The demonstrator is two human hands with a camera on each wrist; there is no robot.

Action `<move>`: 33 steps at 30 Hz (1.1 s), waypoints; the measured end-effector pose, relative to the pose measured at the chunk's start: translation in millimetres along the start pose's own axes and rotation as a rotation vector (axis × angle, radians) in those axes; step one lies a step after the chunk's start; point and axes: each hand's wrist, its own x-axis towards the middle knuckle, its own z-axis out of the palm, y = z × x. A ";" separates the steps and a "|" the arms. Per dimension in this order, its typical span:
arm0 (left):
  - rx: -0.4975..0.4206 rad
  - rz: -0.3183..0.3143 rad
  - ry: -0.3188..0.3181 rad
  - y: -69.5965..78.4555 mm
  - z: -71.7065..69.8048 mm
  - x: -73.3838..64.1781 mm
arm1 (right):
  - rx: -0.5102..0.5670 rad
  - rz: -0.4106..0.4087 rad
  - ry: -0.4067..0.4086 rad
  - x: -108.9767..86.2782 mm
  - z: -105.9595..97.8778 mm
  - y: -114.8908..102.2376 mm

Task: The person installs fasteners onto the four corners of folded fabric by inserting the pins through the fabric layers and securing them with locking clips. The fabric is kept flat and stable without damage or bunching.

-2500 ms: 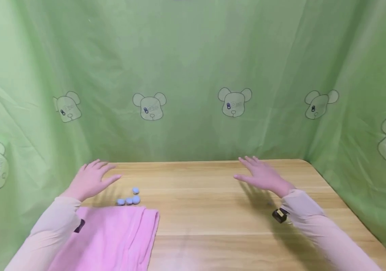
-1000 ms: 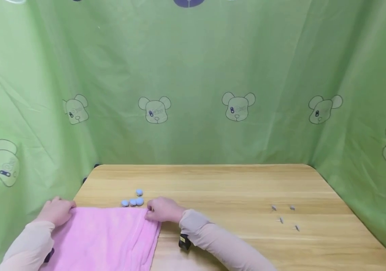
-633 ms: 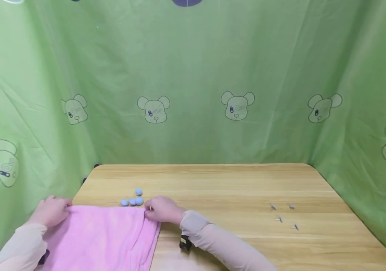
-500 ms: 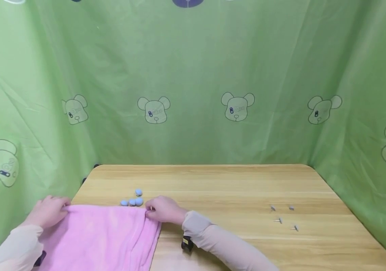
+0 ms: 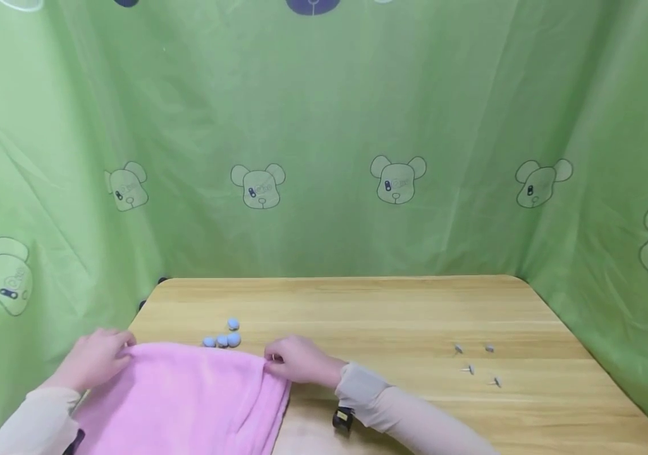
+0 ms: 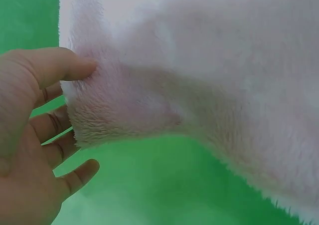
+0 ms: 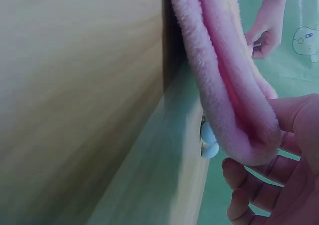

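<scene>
A folded pink fleece towel lies at the left front of the table, its far edge lifted a little. My left hand pinches its far left corner; in the left wrist view the thumb of that hand presses on top of the fluffy cloth, with fingers beneath. At the far right corner my right hand pinches the towel. The right wrist view shows the folded layers between thumb and fingers of that hand.
Several small blue round-headed pieces lie just beyond the towel's far edge. Several small pins with flat heads are scattered at the right of the wooden table. A green curtain with bear faces surrounds the table.
Both hands came down from above the table onto the towel's far corners and took hold. Over the last half second, the right hand and towel shifted right and the far edge rose slightly.
</scene>
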 end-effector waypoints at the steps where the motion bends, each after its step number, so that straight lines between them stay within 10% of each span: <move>1: 0.001 0.006 0.008 3.8 0.2 0.2 | 0.001 0.007 -0.002 -4.1 -1.2 1.3; 22: -0.063 0.229 0.049 99.1 -5.3 32.6 | 0.024 0.029 0.069 -104.6 -61.5 68.8; 33: -0.071 0.448 0.056 145.0 4.1 59.9 | 0.095 -0.008 0.047 -148.2 -89.3 121.6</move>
